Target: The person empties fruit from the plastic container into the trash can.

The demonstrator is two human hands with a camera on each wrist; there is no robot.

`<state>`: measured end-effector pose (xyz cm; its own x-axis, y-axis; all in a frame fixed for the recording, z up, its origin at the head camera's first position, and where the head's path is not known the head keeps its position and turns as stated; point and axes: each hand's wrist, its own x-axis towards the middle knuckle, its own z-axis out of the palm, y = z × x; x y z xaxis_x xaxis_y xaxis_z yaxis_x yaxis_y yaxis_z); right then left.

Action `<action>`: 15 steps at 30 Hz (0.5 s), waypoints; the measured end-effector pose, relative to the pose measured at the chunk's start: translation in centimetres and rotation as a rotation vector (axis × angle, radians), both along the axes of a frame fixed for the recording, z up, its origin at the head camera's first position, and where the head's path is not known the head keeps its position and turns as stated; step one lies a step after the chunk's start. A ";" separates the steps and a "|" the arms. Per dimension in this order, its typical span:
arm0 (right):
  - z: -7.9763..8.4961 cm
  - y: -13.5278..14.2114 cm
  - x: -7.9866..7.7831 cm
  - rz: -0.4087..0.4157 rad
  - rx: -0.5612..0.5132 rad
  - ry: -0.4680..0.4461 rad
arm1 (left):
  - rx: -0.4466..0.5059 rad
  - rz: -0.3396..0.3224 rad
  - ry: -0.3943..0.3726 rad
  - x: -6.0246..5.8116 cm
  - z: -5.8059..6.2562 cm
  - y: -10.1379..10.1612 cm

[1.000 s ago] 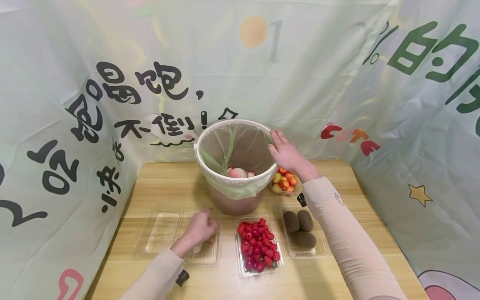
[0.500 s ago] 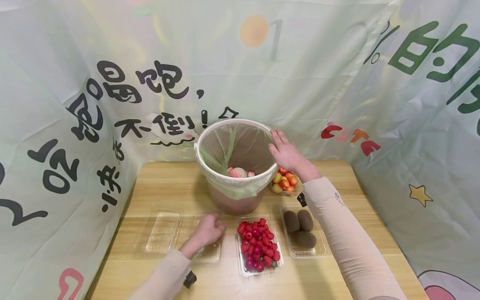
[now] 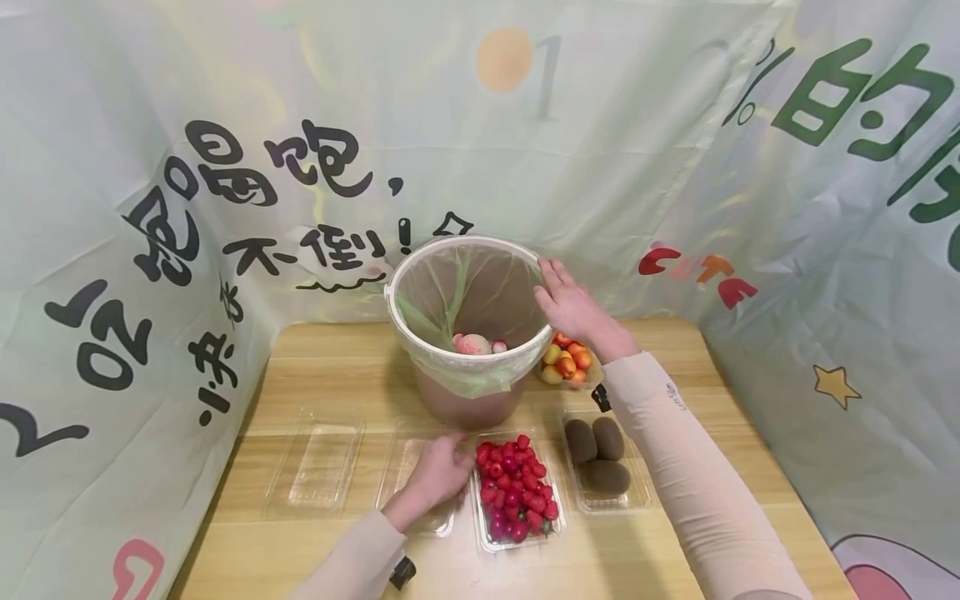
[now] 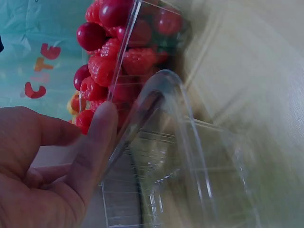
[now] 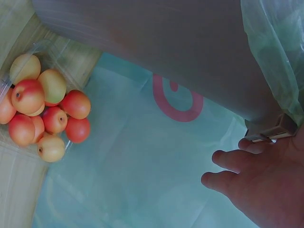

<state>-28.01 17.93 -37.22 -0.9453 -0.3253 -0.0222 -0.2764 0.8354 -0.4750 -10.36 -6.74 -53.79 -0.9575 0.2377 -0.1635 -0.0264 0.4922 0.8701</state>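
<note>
My left hand (image 3: 438,471) is over the right side of a clear plastic box (image 3: 408,467), beside a clear box of raspberries and cherries (image 3: 517,492). The left wrist view shows the thumb and a finger (image 4: 97,142) apart, close to both boxes' rims; whether they touch is unclear. The empty box (image 4: 190,166) appears tilted there. My right hand (image 3: 570,304) rests at the right rim of a bucket (image 3: 468,400) with a green bag liner. Its fingers (image 5: 232,161) extend outside the bucket wall. A pinkish peach-like fruit (image 3: 474,343) lies inside with smaller pieces.
Another clear box (image 3: 315,467) stands at the left. Three kiwis (image 3: 606,477) lie in a box at the right. Orange-yellow fruits (image 3: 566,360) fill a box behind the bucket's right side. Printed cloth (image 3: 637,167) encloses the table (image 3: 300,367).
My left hand has moved right across the second clear box towards the raspberries and cherries, and that box has shifted slightly right. My right hand stays at the bucket rim.
</note>
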 end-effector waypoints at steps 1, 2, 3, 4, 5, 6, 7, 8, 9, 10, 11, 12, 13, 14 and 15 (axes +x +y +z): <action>0.0 0.0 0.0 0.000 0.000 -0.001 | 0.015 0.003 -0.029 0.0 0.0 0.1; 0.0 0.0 0.0 -0.001 -0.001 0.000 | 0.037 0.006 -0.055 0.1 0.1 0.3; 0.0 0.0 0.0 0.000 0.001 0.000 | 0.052 0.011 -0.077 0.1 0.2 0.3; 0.0 0.0 -0.1 0.000 0.002 0.001 | 0.061 0.012 -0.097 0.1 0.2 0.4; 0.0 -0.1 -0.1 0.000 0.001 0.003 | 0.067 0.012 -0.111 0.2 0.3 0.5; 0.0 -0.1 -0.1 0.001 0.002 0.005 | 0.071 0.010 -0.124 0.2 0.3 0.6; -0.1 0.0 -0.1 0.002 0.002 0.005 | 0.075 0.004 -0.136 0.2 0.2 0.7; -0.1 0.0 -0.1 0.003 0.002 0.007 | 0.075 -0.002 -0.145 0.3 0.2 0.8; -0.1 0.0 -0.1 0.004 0.004 0.006 | 0.068 -0.008 -0.148 0.3 0.1 0.9; -0.1 0.0 -0.1 0.004 0.003 0.007 | 0.053 -0.016 -0.144 0.4 0.0 1.0; -0.1 0.0 -0.2 0.004 0.003 0.007 | 0.041 -0.022 -0.139 0.5 -0.2 1.2; -0.1 0.0 -0.2 0.004 0.004 0.006 | 0.028 -0.028 -0.132 0.6 -0.4 1.4; 0.0 0.0 -0.2 0.003 0.003 0.005 | 0.020 -0.030 -0.122 0.7 -0.6 1.6; 0.0 0.1 -0.2 0.003 0.004 0.004 | 0.013 -0.028 -0.113 0.8 -0.8 1.7; 0.0 0.1 -0.2 0.002 0.005 0.004 | 0.008 -0.023 -0.102 0.9 -0.9 1.9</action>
